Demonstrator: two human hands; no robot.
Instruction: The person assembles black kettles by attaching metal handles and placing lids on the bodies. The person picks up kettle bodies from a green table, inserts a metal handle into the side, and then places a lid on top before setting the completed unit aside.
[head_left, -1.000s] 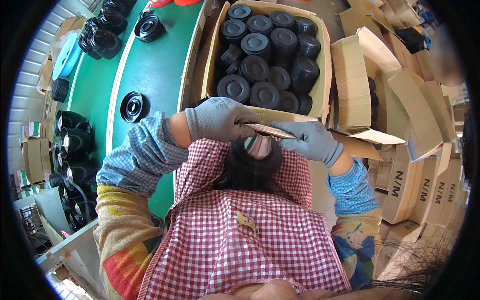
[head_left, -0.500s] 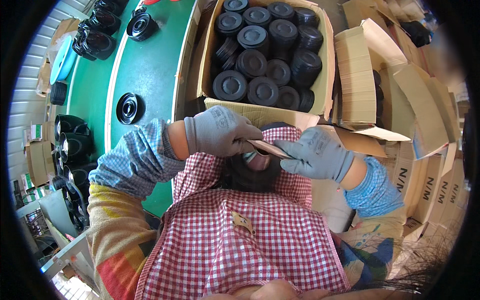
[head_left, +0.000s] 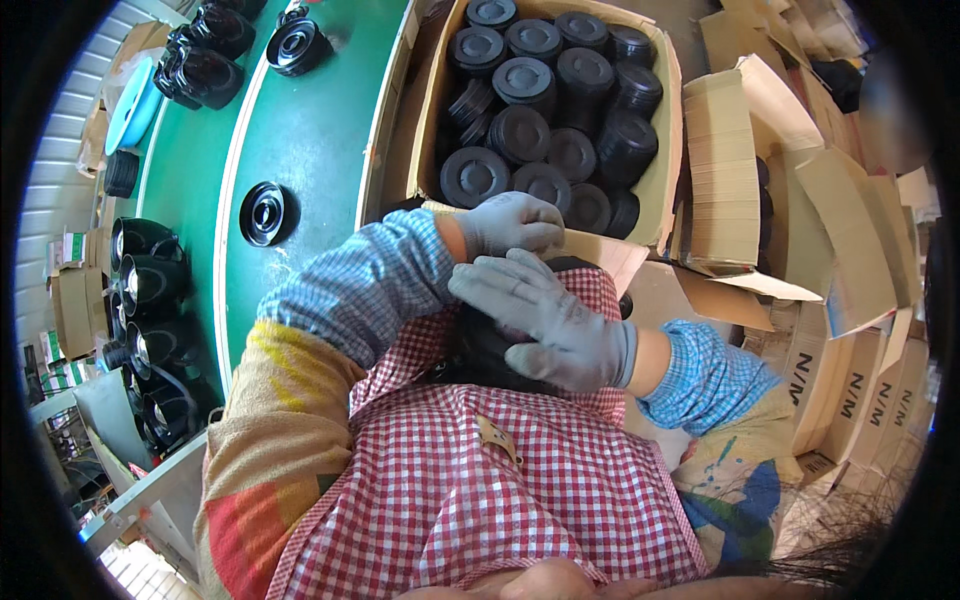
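Just below the carton [head_left: 664, 190]: a black piece [head_left: 478, 345] in the lap, largely covered by the right hand, so its full shape cannot be told.
Left hand [head_left: 512, 222]: gloved, by the carton's near edge, fingers curled in; whether they grip anything cannot be told.
Right hand [head_left: 550, 322]: gloved, below the carton and over the black piece, fingers straight, thumb set well apart; nothing is seen held, and whether it touches the piece is unclear.
Discs [head_left: 524, 80]: black, in stacks inside the carton.
Surface [head_left: 310, 150]: green, left of the carton; a lone ring [head_left: 267, 213] lies on it, with dark pots [head_left: 150, 283] lined up farther left.
Box [head_left: 720, 165]: right of the carton, flaps up, dark items partly showing inside.
Done: the discs are stacked; whether finished or waiting cannot be told.
Remaining: with both hands close to the lap, the black piece seems part-way through handling; the ring lies untouched.
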